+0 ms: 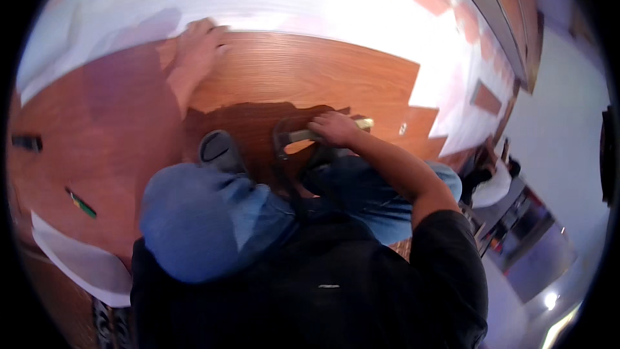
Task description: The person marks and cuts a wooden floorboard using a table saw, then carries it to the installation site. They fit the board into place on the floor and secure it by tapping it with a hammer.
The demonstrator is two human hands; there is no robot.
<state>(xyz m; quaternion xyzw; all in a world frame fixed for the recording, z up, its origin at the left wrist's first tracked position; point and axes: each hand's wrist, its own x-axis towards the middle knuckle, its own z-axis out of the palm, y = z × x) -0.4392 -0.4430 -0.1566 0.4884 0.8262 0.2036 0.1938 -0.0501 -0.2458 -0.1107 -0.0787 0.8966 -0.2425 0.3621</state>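
Note:
I squat on brown wood-look floor boards (310,61). My left hand (199,40) reaches to their far edge, where white underlay (258,0) begins. Its fingers lie over the edge, loosely bent and holding nothing that shows. Between my knees, just above the boards, my right hand (334,129) is closed around a bar-shaped tool (301,136). A pale yellowish end (365,123) of it sticks out to the right of the fist, and a dark curved part (279,137) is at its left. The tool's exact kind cannot be made out.
At left on the boards lie a slim green-and-black tool (81,203) and a dark small object (27,143). A white sheet (81,262) is behind them. A loose board piece (485,98) rests on the underlay. Another person (494,184) is low down at far right.

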